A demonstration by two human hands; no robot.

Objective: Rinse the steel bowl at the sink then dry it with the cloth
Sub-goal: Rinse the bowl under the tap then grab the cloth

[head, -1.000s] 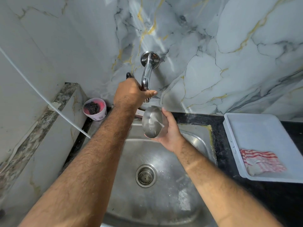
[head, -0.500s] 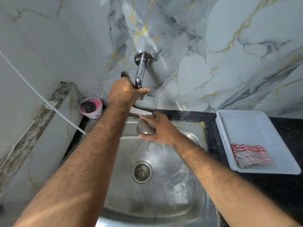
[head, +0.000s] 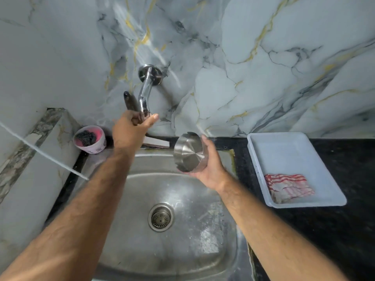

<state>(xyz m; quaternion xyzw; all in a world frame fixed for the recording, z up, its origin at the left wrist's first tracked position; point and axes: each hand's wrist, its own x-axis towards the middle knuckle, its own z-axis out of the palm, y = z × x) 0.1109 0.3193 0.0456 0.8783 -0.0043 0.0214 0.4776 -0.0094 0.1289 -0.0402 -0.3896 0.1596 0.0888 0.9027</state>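
My right hand (head: 211, 169) holds the small steel bowl (head: 187, 153) over the back right of the steel sink (head: 129, 230), its flat base turned toward me. My left hand (head: 129, 130) reaches up to the wall tap (head: 145, 92), fingers closed around the tap end under the spout. No water stream is visible. The red-and-white striped cloth (head: 288, 187) lies folded in a white tray (head: 284, 145) on the black counter to the right.
A pink cup with a dark steel scrubber (head: 89, 138) stands at the sink's back left corner. A white cord (head: 44, 155) crosses the left side. The drain (head: 161, 218) sits mid-sink. Marble wall behind, stone ledge at left.
My right hand has pulled the bowl from under the tap to the right and turned its base toward me. My left hand stays on the tap.
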